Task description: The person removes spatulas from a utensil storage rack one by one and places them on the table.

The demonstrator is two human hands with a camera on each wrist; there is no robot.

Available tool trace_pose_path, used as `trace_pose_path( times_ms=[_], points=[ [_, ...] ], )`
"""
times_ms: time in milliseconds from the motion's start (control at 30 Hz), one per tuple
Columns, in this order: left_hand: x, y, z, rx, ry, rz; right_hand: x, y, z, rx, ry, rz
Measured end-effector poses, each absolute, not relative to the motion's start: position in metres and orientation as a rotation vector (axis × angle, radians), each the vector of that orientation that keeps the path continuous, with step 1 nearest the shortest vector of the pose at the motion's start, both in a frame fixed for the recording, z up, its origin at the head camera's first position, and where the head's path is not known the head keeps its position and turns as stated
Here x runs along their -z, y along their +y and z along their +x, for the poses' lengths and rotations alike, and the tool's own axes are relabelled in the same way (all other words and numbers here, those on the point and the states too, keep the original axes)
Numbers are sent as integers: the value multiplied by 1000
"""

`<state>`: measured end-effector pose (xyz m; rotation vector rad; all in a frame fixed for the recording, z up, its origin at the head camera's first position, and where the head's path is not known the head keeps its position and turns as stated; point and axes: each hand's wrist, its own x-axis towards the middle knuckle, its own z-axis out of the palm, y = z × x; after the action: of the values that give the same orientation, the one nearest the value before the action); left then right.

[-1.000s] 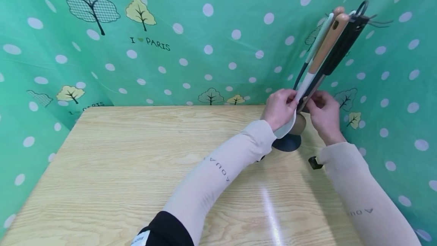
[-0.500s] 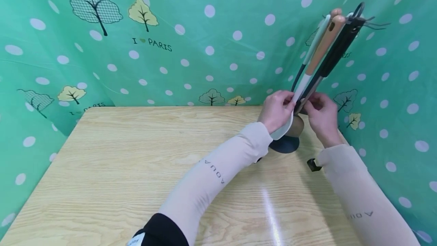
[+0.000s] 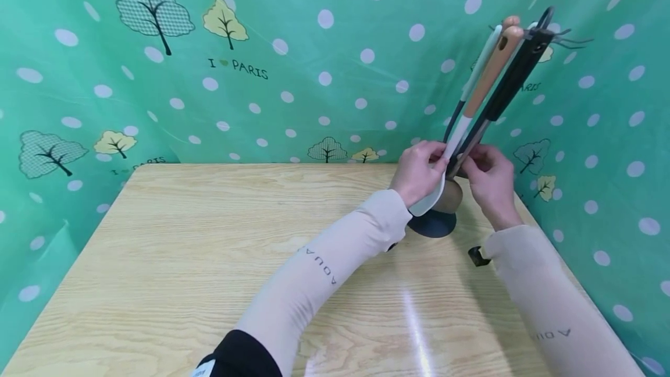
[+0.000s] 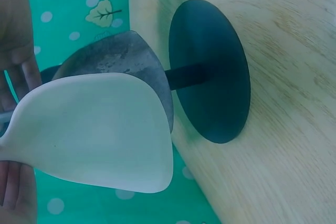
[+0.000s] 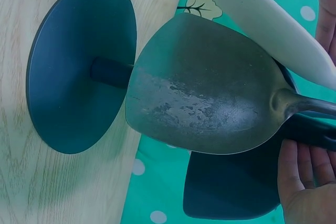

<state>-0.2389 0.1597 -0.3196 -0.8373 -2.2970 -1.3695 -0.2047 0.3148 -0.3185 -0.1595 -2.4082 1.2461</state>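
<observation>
Near the back right of the table, my left hand (image 3: 419, 173) pinches the neck of a white spatula (image 4: 105, 129) with a tan handle (image 3: 489, 77). My right hand (image 3: 492, 182) is on the other side of the bunch, its fingers curled at the neck of a black spatula (image 5: 231, 187). Between the hands is a worn metal wok spatula (image 5: 210, 87), blade down. These utensils hang from a stand with a round dark base (image 4: 210, 77) and a short post showing. The handles lean right together, including a black one (image 3: 523, 71) and a mint one (image 3: 481, 63).
The wooden table (image 3: 235, 249) stretches to the left and front. A green dotted curtain (image 3: 314, 57) hangs close behind and to the right of the stand. Thin dark hooks (image 3: 570, 39) stick out at the top of the stand.
Both hands, the utensils and the stand's base have shifted slightly left and lower in the head view, while the curtain behind has drifted a little right. The hold looks the same.
</observation>
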Motion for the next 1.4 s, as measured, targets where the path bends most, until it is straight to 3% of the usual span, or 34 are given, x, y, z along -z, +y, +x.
trace_pose_path(
  times_ms=[1400],
  points=[
    [329, 121, -234, 1416, -2167, -954, 327, 286, -186, -1279, -2374, -42]
  ],
)
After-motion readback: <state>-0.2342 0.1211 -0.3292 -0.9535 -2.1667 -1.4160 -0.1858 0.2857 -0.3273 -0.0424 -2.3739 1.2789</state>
